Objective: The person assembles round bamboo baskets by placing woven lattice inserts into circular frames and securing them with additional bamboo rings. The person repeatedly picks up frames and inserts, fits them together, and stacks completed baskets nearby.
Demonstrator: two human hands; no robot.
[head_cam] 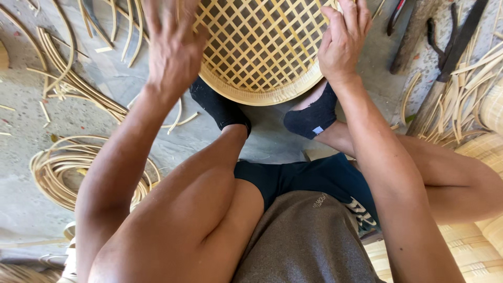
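Head view, looking down past bare knees to a concrete floor.

Woven bamboo tray: round, open lattice weave with a thick bound rim, resting on the floor just ahead of two feet in black socks.

Left hand: fingers spread, palm pressed on the tray's left rim; blurred, grip unclear.

Right hand: fingers curled over the tray's right rim, holding it.

Coiled bamboo strips: lying on the floor at left, well apart from the tray. Loose curved strips lie scattered above them.

Dark-handled tools: lying at upper right, beside a heap of split strips.
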